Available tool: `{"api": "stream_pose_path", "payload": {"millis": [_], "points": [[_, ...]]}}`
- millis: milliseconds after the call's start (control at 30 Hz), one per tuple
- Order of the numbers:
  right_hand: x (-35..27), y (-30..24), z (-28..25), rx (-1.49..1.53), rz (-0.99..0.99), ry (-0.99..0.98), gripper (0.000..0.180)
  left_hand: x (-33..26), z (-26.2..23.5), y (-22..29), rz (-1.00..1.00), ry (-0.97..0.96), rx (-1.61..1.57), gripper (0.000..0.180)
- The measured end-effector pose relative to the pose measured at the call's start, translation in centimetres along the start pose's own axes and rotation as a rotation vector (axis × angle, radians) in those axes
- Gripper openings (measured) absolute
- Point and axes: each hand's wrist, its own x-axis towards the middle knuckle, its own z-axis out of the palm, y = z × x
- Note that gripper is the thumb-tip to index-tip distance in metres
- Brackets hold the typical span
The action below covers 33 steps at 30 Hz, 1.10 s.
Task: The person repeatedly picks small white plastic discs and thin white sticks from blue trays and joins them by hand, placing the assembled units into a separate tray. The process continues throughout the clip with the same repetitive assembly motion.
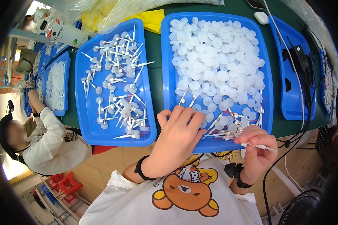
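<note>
My right hand (257,144) pinches a thin white rod with a thicker sleeve (263,147) at the near right corner of a large blue tray (266,71). That tray is heaped with translucent white discs (216,56), each with a small centre hole. Along its near side lie several white rods with thin red strands (225,134). My left hand (180,131) reaches over the near left rim, fingers bent. A single disc (203,124) shows between its thumb and index finger. Part of those fingertips is hidden.
Left of the large tray, another blue tray (82,112) holds many rods fitted with discs. At the right, a blue tray (289,101) contains a black adapter (301,58) and cables. A white cable crosses that tray. Another person (52,138) works at the left beside more trays.
</note>
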Motion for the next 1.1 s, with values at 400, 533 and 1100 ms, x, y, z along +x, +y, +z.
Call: {"api": "stream_pose_path", "payload": {"millis": [400,533,1100], "points": [[-0.8,0.5,3.1,0.100,0.005,0.079,0.024,-0.6,-1.2,0.1,-0.076,0.079,-0.516,0.037],[-0.6,0.7,3.1,0.023,-0.057,0.005,0.025,-0.7,-1.7,-0.2,-0.044,0.057,-0.755,0.036],[-0.6,1.0,3.6,0.088,-0.108,0.032,0.022,-1.2,-2.0,-0.5,-0.050,0.003,-0.890,0.040]]}}
